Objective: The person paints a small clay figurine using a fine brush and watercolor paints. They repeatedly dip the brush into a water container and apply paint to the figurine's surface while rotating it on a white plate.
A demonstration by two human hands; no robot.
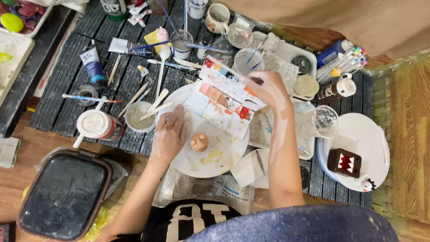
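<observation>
The right hand (264, 87) pinches a thin brush (222, 66) over the paint palette (221, 105), its tip angled away. The left hand (170, 134) lies open and flat on the white plate (197, 163), likely steadying it, just beside the small clay figure (199, 142).

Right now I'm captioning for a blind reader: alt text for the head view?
Right hand dips a brush over a paint palette; left hand rests flat on a white plate beside a small peach clay figure.

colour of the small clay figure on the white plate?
Pale peachy orange clay figure, beside the left hand; head view.
</observation>
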